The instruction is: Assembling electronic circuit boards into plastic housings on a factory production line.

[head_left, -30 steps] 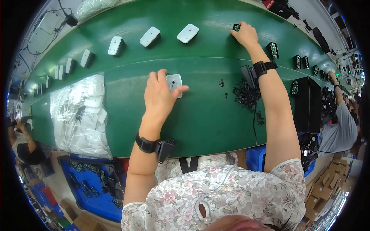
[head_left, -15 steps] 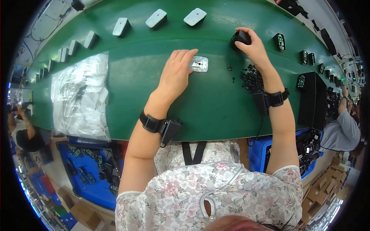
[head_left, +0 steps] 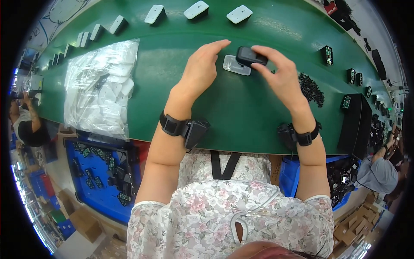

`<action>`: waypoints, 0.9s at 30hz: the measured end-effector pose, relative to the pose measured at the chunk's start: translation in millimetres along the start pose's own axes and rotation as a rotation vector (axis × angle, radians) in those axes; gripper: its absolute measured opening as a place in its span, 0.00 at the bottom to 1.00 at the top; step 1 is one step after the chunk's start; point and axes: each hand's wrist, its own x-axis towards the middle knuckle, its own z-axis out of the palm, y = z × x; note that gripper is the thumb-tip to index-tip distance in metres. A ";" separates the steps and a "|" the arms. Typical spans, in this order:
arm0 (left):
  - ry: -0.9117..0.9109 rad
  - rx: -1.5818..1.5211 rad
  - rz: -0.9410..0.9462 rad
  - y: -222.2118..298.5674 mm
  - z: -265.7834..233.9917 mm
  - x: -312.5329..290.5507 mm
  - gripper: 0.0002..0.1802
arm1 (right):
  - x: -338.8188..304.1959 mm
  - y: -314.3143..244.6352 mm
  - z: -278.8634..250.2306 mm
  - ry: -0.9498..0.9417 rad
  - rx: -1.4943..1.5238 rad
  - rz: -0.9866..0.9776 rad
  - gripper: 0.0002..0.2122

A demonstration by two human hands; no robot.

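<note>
On the green table lies a small translucent white rectangular cover [head_left: 235, 67], its hollow side up. My right hand [head_left: 278, 71] grips a black plastic housing [head_left: 249, 56] between thumb and fingers. The housing hangs tilted over the far right part of the cover and hides some of it; whether the two touch I cannot tell. To the left of the cover is my left hand [head_left: 200, 64], open, with its fingers stretched forward and nothing held. A heap of small black parts [head_left: 311, 90] sits right of my right hand.
Several white-topped black units [head_left: 239, 14] form a row along the far side. A plastic bag of white covers [head_left: 101, 88] lies at left. Black housings with green circuit boards [head_left: 328, 55] stand at right, near a black box [head_left: 354, 125]. Blue bins [head_left: 92, 172] are below the table edge.
My right hand has brought the black housing left and nearer, over the white cover. My left hand has come off the cover. The whole view has shifted slightly.
</note>
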 end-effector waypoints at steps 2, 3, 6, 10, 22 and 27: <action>0.007 -0.031 -0.015 -0.6 -5.1 -0.5 0.24 | 0.6 -1.1 14.1 -0.033 -0.043 -0.064 0.16; -0.017 -0.044 0.011 -1.9 -5.6 -1.6 0.26 | 1.2 1.4 19.2 -0.044 -0.068 -0.077 0.16; -0.074 -0.007 0.057 -4.3 -5.4 -5.1 0.27 | 3.7 5.2 28.1 -0.078 -0.119 -0.089 0.16; -0.218 0.096 0.000 3.1 -7.7 -10.5 0.30 | 3.6 4.2 31.9 -0.100 -0.148 -0.087 0.15; -0.227 0.479 0.109 15.8 -5.1 -22.0 0.27 | -5.7 7.5 39.3 -0.030 -0.370 -0.272 0.17; -0.255 0.510 0.144 12.5 -6.8 -22.8 0.28 | -4.9 0.3 38.2 -0.070 -0.389 -0.204 0.17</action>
